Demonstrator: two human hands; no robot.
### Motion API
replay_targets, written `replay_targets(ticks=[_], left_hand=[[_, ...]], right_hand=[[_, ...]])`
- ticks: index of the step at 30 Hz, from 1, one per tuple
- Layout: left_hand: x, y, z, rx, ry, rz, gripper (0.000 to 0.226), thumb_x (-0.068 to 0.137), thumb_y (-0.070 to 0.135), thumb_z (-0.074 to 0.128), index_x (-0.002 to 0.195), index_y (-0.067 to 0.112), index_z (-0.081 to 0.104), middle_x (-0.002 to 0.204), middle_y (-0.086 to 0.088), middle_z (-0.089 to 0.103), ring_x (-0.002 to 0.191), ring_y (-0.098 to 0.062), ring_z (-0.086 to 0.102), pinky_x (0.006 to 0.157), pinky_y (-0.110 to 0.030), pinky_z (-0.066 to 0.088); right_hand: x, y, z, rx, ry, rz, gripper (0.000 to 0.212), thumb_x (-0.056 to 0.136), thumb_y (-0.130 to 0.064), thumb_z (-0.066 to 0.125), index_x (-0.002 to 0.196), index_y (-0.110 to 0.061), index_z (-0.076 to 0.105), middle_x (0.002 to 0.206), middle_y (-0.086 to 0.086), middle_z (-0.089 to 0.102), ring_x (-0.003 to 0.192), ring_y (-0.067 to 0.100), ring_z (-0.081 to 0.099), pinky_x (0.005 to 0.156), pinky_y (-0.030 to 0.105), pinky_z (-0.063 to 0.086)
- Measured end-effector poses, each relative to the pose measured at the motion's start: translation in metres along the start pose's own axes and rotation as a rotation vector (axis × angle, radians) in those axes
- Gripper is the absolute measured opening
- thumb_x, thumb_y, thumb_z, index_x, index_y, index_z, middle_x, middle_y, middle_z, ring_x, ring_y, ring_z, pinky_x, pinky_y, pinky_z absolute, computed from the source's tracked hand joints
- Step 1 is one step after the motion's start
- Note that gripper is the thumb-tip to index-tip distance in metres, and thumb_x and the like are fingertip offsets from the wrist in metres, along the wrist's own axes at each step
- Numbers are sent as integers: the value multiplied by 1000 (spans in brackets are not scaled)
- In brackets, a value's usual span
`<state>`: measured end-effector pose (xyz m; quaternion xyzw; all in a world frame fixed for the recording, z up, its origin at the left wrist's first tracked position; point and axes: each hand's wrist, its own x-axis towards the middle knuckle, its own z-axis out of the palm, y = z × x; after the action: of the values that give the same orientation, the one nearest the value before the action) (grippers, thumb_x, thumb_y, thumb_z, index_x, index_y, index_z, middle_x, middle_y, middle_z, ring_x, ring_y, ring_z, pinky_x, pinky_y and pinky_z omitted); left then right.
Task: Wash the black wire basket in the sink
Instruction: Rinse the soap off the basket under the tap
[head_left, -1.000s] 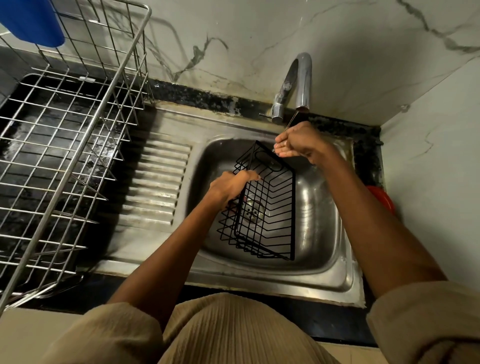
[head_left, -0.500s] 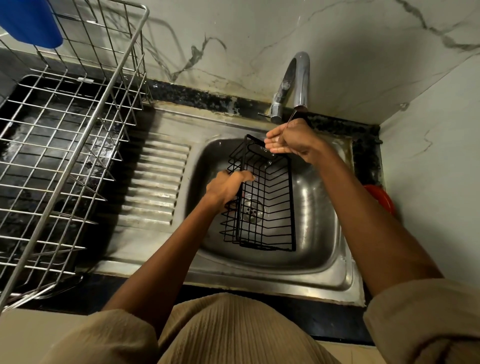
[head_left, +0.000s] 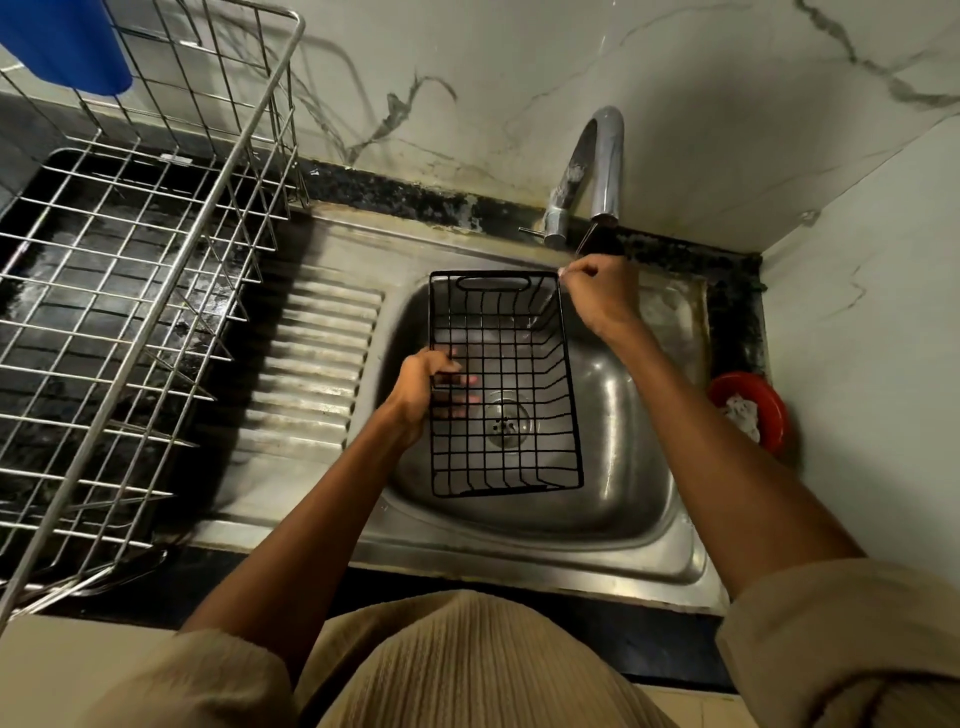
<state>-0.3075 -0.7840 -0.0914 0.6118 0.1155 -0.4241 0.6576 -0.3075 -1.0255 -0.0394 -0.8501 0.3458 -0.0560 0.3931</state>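
The black wire basket (head_left: 511, 358) is held over the steel sink (head_left: 618, 431), its open side facing up toward me and its handle slot at the far end. My left hand (head_left: 423, 397) grips its left rim, with fingers curled under and showing through the wires. My right hand (head_left: 597, 293) pinches the basket's far right corner, just below the spout of the chrome tap (head_left: 597, 171). A thin stream of water runs down from the spout past my right hand. The drain (head_left: 509, 423) shows through the basket's bottom.
A large steel dish rack (head_left: 130, 291) fills the left counter, with a blue container (head_left: 62, 44) at its far corner. The ribbed drainboard (head_left: 311, 364) lies between rack and sink. A red bowl (head_left: 753, 410) sits at the sink's right, against the marble wall.
The basket has turned from standing on its side to lying flat with its opening up. Both hands kept their hold, and my right hand moved a little to the right.
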Motion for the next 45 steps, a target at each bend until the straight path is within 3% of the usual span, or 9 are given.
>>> replay_targets(ticks=[5, 8, 13, 19, 22, 28, 33, 39, 45], left_hand=[[3, 3, 7, -212, -42, -105, 51, 86, 6, 34, 132, 7, 56, 123, -31, 65, 110, -52, 64, 103, -62, 46], [8, 9, 17, -254, 2, -138, 50, 82, 4, 38, 127, 9, 60, 122, -29, 67, 110, -49, 66, 103, -60, 47], [20, 25, 32, -70, 16, -179, 41, 88, -1, 35, 111, 16, 65, 115, -11, 70, 97, -26, 67, 94, -39, 51], [22, 50, 55, 61, 184, -143, 16, 84, 6, 45, 83, 7, 61, 86, -11, 62, 85, -26, 60, 75, -32, 52], [22, 62, 68, 107, 173, -107, 30, 77, 18, 51, 99, 7, 67, 115, -18, 67, 101, -33, 62, 91, -39, 53], [10, 93, 87, -226, -88, -102, 38, 106, 23, 35, 128, 3, 58, 110, -16, 66, 96, -25, 62, 89, -36, 53], [10, 98, 79, -484, 5, -160, 35, 109, 15, 26, 109, -2, 58, 80, -21, 69, 64, -27, 69, 45, -32, 58], [1, 84, 56, -656, -57, -178, 43, 110, 11, 23, 88, -6, 55, 68, -24, 70, 93, -31, 71, 87, -36, 55], [0, 57, 24, -582, 14, -182, 38, 111, 15, 20, 93, 14, 54, 78, -6, 77, 60, -16, 74, 48, -23, 57]], right_hand=[[-10, -4, -1, 295, -507, 242, 79, 83, -78, 38, 140, -26, 52, 136, 10, 53, 124, 28, 51, 95, 56, 44], [-11, -10, -2, 321, -524, 71, 61, 95, -60, 45, 139, -19, 51, 145, 7, 47, 137, 29, 39, 110, 56, 30], [-7, -11, -9, 268, -309, 45, 32, 71, -14, 67, 102, -20, 62, 98, 14, 67, 80, 23, 64, 68, 37, 54], [-11, -4, -10, 238, -142, 37, 44, 72, -3, 63, 113, -16, 63, 90, 8, 68, 80, 23, 67, 57, 27, 51], [-15, 0, -7, 117, -59, 48, 48, 72, -11, 69, 118, -20, 60, 89, 0, 64, 76, 18, 64, 67, 35, 55], [-28, -4, 5, -233, 12, -85, 70, 71, -39, 79, 133, -18, 51, 115, 4, 63, 102, 20, 59, 78, 24, 39], [-54, -15, 16, -377, 14, -295, 82, 69, -49, 80, 135, -16, 44, 121, 7, 61, 107, 26, 61, 87, 32, 48], [-77, -3, 8, -251, -140, -363, 90, 75, -69, 67, 147, -24, 37, 146, 3, 51, 130, 26, 52, 108, 50, 43], [-89, 48, 16, 33, -430, -161, 68, 94, -72, 21, 156, -43, 14, 166, -12, 11, 152, 8, 10, 124, 41, 12]])
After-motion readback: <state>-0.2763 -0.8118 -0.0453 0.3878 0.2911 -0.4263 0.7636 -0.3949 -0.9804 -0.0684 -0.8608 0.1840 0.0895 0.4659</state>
